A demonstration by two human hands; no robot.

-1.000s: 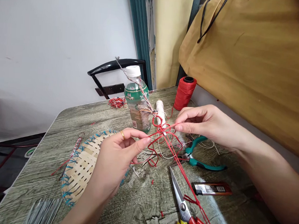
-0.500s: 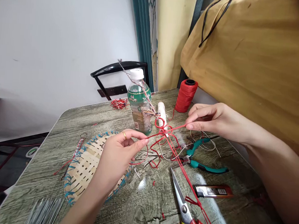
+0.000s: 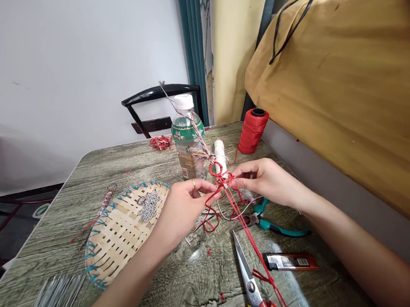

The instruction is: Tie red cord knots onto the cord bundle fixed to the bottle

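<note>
Head view: left hand point(image 3: 183, 206) and right hand point(image 3: 264, 178) both pinch red cord point(image 3: 224, 180) knot beside bottle point(image 3: 188, 145), above table point(image 3: 200, 274).

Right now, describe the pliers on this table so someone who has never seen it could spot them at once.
On the grey wood-grain table, look just nearer than the right hand, which pinches the red cord together with the left hand. The pliers lie flat there, beyond the scissors and the lighter. Only they have teal handles; the scissors' are red.
</note>
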